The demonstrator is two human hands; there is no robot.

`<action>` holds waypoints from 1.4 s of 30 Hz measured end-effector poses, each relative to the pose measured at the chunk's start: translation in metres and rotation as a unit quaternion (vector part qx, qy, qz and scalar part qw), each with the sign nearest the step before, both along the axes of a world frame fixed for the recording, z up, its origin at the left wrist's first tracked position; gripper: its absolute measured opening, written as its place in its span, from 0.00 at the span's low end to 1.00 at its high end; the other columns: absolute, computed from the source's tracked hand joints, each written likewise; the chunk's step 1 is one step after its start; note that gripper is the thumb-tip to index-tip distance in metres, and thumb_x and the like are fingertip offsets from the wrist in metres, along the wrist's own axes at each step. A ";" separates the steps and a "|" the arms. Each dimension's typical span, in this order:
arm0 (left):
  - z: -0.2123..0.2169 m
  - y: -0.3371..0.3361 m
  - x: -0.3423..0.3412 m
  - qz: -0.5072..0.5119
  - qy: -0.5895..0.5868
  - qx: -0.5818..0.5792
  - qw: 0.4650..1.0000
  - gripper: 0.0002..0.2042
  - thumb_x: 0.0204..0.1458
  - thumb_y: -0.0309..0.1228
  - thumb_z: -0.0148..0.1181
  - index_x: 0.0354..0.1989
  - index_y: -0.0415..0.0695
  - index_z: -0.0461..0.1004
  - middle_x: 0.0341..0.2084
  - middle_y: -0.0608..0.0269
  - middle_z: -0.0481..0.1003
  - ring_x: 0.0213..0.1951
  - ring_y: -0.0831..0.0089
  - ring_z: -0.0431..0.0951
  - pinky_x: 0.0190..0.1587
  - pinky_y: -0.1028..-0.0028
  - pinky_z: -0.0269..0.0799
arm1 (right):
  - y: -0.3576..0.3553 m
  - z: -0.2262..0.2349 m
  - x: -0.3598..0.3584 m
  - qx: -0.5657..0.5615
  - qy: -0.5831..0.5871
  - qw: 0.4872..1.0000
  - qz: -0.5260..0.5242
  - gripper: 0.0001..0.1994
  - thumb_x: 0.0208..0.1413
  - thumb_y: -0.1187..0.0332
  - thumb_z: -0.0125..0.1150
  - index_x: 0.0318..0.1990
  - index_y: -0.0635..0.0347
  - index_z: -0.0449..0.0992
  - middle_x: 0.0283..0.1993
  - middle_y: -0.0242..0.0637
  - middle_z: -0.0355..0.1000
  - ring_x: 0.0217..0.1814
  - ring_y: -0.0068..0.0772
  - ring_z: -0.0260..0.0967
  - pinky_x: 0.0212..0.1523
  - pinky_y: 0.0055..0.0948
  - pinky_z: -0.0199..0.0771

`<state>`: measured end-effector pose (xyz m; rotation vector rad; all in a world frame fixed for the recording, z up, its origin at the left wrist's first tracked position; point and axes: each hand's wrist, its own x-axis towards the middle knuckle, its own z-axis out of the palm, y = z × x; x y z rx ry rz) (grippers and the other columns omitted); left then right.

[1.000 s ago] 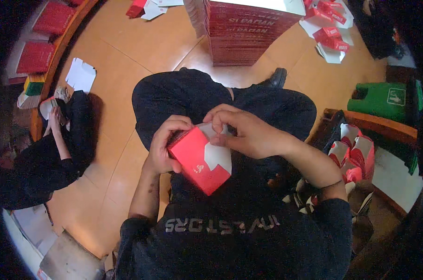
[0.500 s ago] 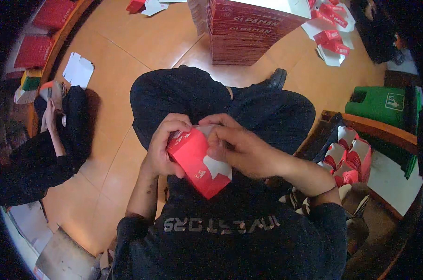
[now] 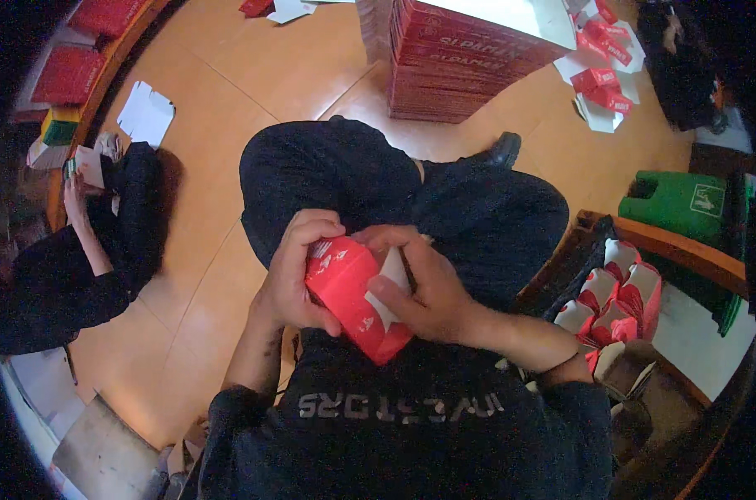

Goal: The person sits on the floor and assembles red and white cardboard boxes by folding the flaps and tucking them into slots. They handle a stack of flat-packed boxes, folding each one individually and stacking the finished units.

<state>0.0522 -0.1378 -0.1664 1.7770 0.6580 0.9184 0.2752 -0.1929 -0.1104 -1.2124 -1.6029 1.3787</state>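
Over my lap I hold a small red cardboard box with white marks on its faces. Its left side is wrapped by my left hand, thumb below and fingers over the far edge. On the right, my right hand grips the box's open side, its thumb pressing on a white inner flap. The box is tilted, one corner pointing toward my body. What lies inside the box is hidden by my right hand and the flap.
Flat red cartons stand in a tall stack ahead. Red boxes lie beyond it, and more folded ones fill a container at right. Another person's hand holds a box at left. A green bin is far right.
My right thumb has moved from the box's upper edge down onto the white flap, and the hand has spread around that side. The person at left has turned their box.
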 end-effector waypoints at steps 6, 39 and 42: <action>0.004 0.003 0.002 -0.014 0.017 0.033 0.999 0.56 0.19 0.73 0.67 0.55 0.41 0.64 0.47 0.46 0.68 0.49 0.50 0.71 0.53 0.58 0.67 | -0.003 0.008 -0.001 -0.009 -0.036 0.999 0.019 0.27 0.62 0.56 0.54 0.61 0.65 0.58 0.58 0.52 0.65 0.60 0.54 0.64 0.62 0.44 0.61; 0.044 -0.007 0.008 0.134 0.175 0.057 0.974 0.44 0.33 0.65 0.67 0.53 0.42 0.67 0.46 0.49 0.69 0.50 0.50 0.69 0.55 0.55 0.62 | 0.015 -0.013 -0.010 -0.059 -0.080 0.995 -0.021 0.33 0.62 0.61 0.57 0.69 0.61 0.50 0.62 0.55 0.62 0.65 0.48 0.62 0.64 0.40 0.61; 0.049 -0.015 0.021 0.144 0.212 0.111 0.960 0.47 0.30 0.64 0.69 0.55 0.42 0.65 0.48 0.49 0.68 0.50 0.50 0.68 0.55 0.53 0.62 | 0.016 -0.029 0.000 -0.121 -0.038 0.992 -0.012 0.30 0.62 0.58 0.57 0.67 0.61 0.56 0.66 0.52 0.58 0.69 0.47 0.57 0.66 0.38 0.58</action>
